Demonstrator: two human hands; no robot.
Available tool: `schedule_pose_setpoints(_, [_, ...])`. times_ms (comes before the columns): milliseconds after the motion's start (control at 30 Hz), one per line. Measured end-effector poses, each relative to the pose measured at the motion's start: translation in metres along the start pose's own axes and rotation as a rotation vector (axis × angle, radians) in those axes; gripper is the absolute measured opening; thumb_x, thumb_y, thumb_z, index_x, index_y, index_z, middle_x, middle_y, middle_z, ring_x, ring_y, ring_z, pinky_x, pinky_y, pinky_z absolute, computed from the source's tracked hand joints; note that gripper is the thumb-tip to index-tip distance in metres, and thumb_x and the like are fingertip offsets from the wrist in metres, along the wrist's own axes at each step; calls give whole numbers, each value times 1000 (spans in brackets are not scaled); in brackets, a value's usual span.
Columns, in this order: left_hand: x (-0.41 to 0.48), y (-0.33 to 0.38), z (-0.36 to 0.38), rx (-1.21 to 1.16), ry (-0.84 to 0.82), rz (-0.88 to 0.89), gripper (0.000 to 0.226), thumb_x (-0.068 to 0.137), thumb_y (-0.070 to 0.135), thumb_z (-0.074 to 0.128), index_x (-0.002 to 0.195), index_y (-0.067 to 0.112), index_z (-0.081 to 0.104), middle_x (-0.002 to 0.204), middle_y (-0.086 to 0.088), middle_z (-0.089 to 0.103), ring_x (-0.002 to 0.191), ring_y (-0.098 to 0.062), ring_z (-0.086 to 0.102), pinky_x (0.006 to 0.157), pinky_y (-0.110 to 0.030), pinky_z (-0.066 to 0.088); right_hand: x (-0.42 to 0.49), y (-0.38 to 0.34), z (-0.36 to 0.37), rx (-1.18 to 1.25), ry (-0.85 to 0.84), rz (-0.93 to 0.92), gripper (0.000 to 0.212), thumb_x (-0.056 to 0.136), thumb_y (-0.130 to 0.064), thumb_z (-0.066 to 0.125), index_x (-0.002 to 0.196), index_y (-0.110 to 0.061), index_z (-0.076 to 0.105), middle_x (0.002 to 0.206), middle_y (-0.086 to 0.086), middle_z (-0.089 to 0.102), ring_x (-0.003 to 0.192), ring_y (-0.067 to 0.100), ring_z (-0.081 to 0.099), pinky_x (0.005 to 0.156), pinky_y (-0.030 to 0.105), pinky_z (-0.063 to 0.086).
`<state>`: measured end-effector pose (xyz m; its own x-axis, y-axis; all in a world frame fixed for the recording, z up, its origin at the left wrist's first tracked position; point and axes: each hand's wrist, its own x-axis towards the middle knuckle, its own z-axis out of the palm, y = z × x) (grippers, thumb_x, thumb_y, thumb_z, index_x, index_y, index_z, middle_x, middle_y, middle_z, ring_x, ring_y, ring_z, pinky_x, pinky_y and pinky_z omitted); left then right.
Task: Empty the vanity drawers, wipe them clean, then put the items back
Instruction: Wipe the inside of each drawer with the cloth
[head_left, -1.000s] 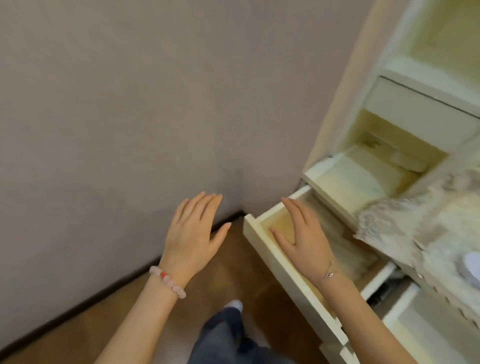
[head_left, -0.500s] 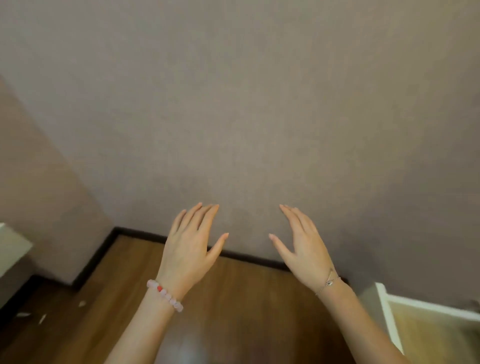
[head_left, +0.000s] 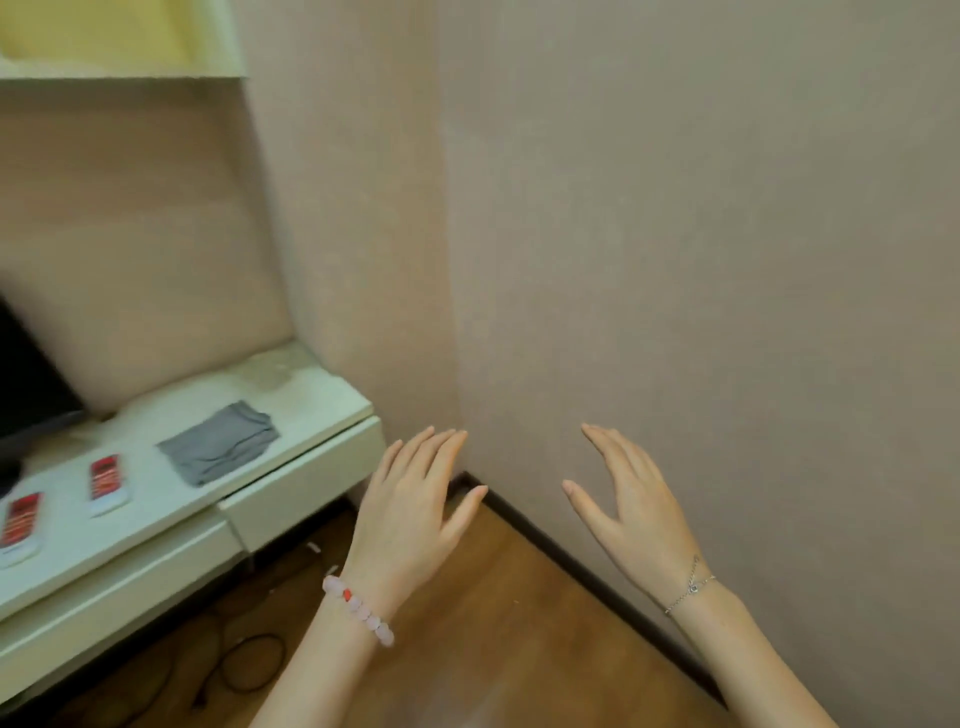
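- Looking down into a room corner: pinkish wall (head_left: 701, 218) straight ahead, wooden floor (head_left: 493, 613) below, dark baseboard (head_left: 571, 558) running along the join.
- Got the left hand (head_left: 410, 512) up in the air over the floor, back of it to the camera, fingers straight and close together, thumb sticking out, holding nothing. Pink bead bracelet (head_left: 358, 610) on that wrist.
- Same deal with the right hand (head_left: 628, 512): raised in front of the wall, fingers straight, thumb out, nothing in it. Thin chain bracelet (head_left: 688, 584) on the wrist.
- Hands well apart from each other, touching nothing.
- Off to the left, a low white table (head_left: 306, 400) against the wall, with closed drawer fronts (head_left: 296, 483) under the top.
- Grey cloth (head_left: 218, 441) lying flat on the table near its right end, well apart from both hands.
- Further left on the same top, two flat red-and-white things (head_left: 105, 478), too blurry to tell what.
- Edge of a dark screen (head_left: 26, 384) at the far left, over the table.
- Black cable (head_left: 249, 660) looped on the floor in front of the table.
- Pale shelf (head_left: 119, 73) up in the top-left corner.
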<state>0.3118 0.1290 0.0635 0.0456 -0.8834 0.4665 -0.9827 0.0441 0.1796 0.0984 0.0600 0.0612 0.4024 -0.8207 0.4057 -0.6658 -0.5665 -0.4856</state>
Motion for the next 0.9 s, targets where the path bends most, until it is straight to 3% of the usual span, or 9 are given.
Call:
schedule_pose_setpoints(167, [-18, -84, -32, 111, 52, -204, 56, 90, 51, 37, 133, 17, 48, 131, 1, 55, 125, -17, 47, 107, -35, 29, 59, -64, 69, 83, -108, -181, 57, 91, -47, 47, 141, -23, 33, 144, -10, 35, 138, 7, 24, 108, 15, 14])
schedule_pose_setpoints(333, [-37, -149, -52, 214, 88, -410, 55, 91, 51, 37, 133, 18, 48, 132, 0, 55, 127, -18, 46, 107, -36, 29, 112, -113, 134, 131, -233, -351, 68, 84, -60, 32, 140, -21, 36, 143, -7, 39, 136, 10, 28, 109, 19, 18])
schedule_pose_setpoints(667, [-30, -241, -38, 347, 124, -714, 56, 91, 50, 35, 130, 15, 51, 128, -2, 58, 124, -21, 49, 105, -39, 32, 214, -157, 242, 262, -397, -549, 70, 81, -61, 27, 139, -23, 36, 142, -8, 39, 135, 9, 28, 107, 17, 16])
schedule_pose_setpoints(900, [15, -286, -12, 363, 142, -834, 58, 92, 52, 31, 129, 13, 52, 128, -2, 58, 123, -21, 50, 104, -41, 37, 292, -167, 300, 306, -503, -641, 55, 93, -42, 46, 141, -23, 31, 145, -6, 35, 135, 8, 25, 106, 13, 13])
